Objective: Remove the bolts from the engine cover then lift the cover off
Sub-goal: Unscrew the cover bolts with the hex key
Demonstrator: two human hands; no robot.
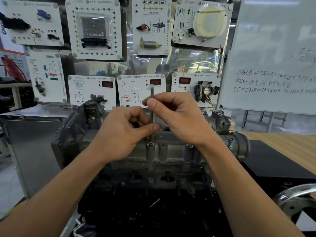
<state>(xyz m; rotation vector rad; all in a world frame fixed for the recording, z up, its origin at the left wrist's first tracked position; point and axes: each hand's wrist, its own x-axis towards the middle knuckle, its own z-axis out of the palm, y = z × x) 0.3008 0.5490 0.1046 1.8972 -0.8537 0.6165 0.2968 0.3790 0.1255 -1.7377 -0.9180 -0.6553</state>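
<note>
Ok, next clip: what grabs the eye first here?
Two hands meet at centre: the left hand and right hand both pinch a thin upright metal rod standing at the front edge of the grey engine cover. Behind, white training panels fill the wall.

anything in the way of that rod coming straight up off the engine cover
Nothing visible does. The rod stands upright at the near edge of the engine cover. The left hand pinches it low and the right hand pinches it higher. Above its blurred top there is only open space.
</note>
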